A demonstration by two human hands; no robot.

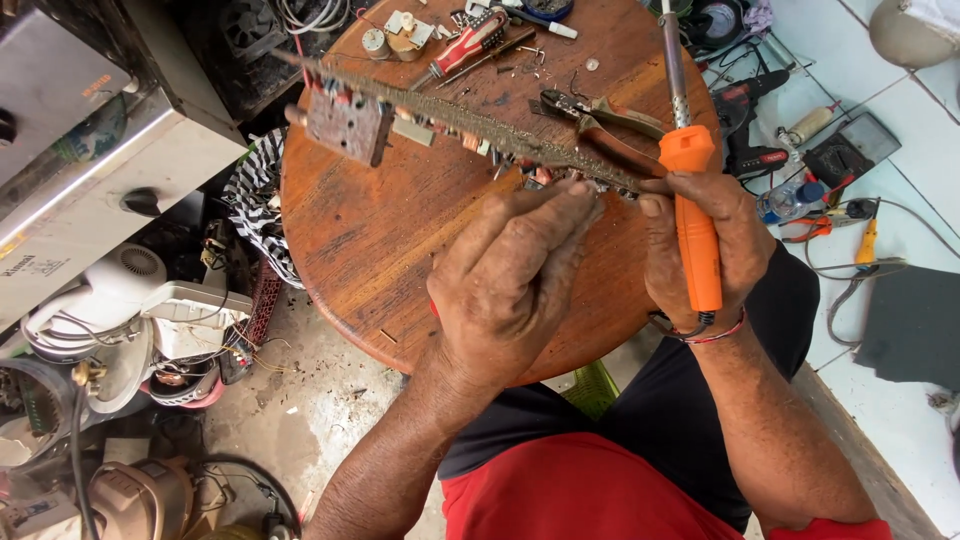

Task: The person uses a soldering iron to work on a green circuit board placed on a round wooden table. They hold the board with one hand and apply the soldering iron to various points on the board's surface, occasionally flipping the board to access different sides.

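A round wooden table (380,240) anchors the scene. On its far edge lie a red-handled screwdriver (462,47), a small grey motor (375,42) and pliers (600,118) with brown grips. Left of the table stand a metal appliance casing (90,170) and white fan parts (130,300) tangled with wires. Right of the table, on pale floor tiles (900,140), rest a dark drill (745,110), a small blue-capped bottle (790,200) and a black mat (915,325).

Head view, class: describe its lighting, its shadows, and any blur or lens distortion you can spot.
Head view: soft, even daylight, with no harsh glare on the round wooden table; only faint shadows under the hands; the left hand and right hand are sharp, the long circuit board slightly blurred; wide-angle bending shows at the tiled floor edges.
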